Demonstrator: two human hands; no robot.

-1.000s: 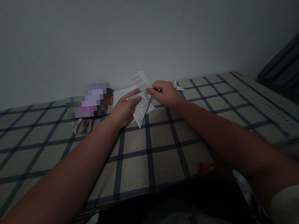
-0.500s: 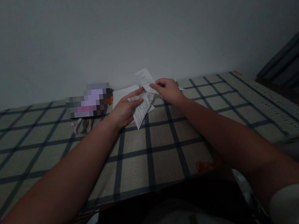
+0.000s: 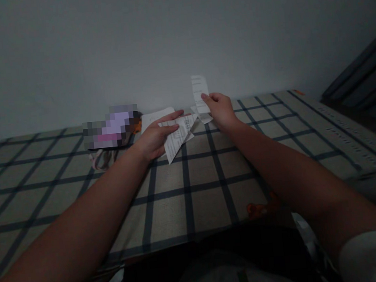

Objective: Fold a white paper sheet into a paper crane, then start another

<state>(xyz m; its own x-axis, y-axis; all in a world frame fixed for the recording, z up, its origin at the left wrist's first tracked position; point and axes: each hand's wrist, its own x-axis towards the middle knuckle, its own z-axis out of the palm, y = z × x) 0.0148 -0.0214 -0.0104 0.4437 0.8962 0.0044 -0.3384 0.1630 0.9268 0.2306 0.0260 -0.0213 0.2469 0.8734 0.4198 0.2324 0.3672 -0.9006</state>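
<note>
My left hand [image 3: 156,137] holds a printed paper piece [image 3: 176,137] with slanted edges, the thumb lying across its top. My right hand [image 3: 221,109] pinches a narrow printed paper strip [image 3: 199,86] upright between thumb and fingers, apart from the left hand's piece. White paper scraps [image 3: 203,116] show between the two hands, just below the strip. Beyond my left hand lies a white sheet [image 3: 154,116], partly covered by that hand.
A checked cloth [image 3: 200,202] covers the table, which meets a plain wall [image 3: 178,35]. At the left a phone-like object [image 3: 115,128], partly pixelated, sits with a pale strap [image 3: 102,159] in front. Dark folded fabric [image 3: 364,75] stands at the far right.
My right hand has moved right and away from the left hand, turning the paper strip more upright. The left hand's paper has shifted slightly left.
</note>
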